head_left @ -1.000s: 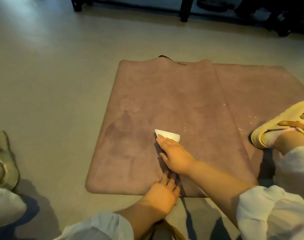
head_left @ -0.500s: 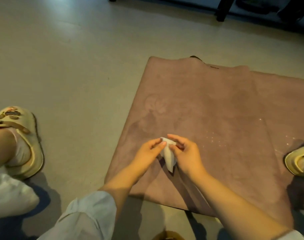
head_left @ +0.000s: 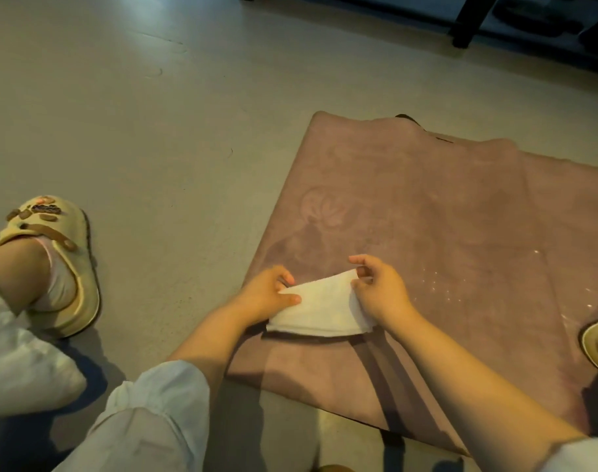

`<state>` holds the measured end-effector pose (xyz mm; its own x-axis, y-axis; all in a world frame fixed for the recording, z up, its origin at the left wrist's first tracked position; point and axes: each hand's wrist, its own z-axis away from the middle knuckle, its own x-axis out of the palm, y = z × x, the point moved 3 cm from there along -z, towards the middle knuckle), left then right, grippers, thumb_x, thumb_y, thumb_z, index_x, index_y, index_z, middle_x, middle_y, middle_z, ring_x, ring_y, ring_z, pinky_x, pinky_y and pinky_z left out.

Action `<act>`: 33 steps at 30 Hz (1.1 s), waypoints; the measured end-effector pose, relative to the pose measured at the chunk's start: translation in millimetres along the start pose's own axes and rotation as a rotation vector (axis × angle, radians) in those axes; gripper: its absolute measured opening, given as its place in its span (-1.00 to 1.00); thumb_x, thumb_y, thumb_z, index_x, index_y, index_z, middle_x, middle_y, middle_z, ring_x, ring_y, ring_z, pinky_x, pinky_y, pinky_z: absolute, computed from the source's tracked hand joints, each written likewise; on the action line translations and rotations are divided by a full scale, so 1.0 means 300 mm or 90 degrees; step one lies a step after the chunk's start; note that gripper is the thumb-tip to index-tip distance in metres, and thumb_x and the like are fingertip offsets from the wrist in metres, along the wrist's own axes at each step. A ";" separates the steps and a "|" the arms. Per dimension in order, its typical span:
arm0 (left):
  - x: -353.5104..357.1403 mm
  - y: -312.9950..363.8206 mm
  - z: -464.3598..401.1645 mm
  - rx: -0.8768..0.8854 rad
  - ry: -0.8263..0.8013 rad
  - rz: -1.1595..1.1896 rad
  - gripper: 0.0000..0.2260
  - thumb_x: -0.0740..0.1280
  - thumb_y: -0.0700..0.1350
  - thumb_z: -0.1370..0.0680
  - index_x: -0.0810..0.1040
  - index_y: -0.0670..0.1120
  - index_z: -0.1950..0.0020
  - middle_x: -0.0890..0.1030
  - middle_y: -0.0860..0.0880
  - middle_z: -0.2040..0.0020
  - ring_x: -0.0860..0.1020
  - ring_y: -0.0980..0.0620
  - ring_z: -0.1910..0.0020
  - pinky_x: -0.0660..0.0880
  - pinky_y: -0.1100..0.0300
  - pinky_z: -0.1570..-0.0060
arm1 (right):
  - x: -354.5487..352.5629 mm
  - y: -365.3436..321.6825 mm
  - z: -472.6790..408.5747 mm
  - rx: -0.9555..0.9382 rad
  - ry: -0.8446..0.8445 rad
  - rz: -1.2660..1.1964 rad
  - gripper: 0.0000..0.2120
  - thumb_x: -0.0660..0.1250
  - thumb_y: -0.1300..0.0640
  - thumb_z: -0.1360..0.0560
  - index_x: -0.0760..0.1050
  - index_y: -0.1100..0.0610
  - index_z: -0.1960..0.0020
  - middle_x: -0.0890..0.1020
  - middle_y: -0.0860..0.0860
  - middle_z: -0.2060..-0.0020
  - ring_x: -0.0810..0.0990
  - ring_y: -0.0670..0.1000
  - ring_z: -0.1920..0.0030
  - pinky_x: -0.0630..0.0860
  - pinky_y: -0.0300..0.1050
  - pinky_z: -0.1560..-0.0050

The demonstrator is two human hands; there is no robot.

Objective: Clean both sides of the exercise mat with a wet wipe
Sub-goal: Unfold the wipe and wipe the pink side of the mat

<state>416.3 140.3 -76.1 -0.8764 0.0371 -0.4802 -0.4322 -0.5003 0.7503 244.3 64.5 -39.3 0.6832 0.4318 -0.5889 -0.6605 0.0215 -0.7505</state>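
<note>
Since the earlier frame, wet wipe (head_left: 321, 310) has spread wide between left hand (head_left: 268, 294) and right hand (head_left: 381, 291), both pinching it above mat (head_left: 444, 216).

a home room, it seems: bare pale floor (head_left: 154, 114), soft mauve exercise mat (head_left: 444, 216) on it, house slipper (head_left: 62, 267) left of the mat, dark furniture legs (head_left: 468, 22) beyond it.
</note>
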 end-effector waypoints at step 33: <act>-0.080 -0.272 -0.038 0.178 0.251 -0.397 -0.66 0.12 0.01 -0.52 0.56 -0.02 -0.18 0.57 -0.06 -0.16 0.54 -0.12 -0.11 0.46 -0.04 -0.11 | 0.228 -0.089 -0.532 -0.448 -0.015 0.587 -0.57 0.05 0.06 -0.61 0.36 0.16 -0.42 0.32 0.20 -0.43 0.27 0.26 -0.43 0.18 0.20 -0.39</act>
<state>474.9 170.6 -131.0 -0.3365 -0.0966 -0.9367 -0.9025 -0.2506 0.3501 358.4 -50.3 -107.4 0.0222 0.0391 -0.9990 -0.5801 -0.8133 -0.0448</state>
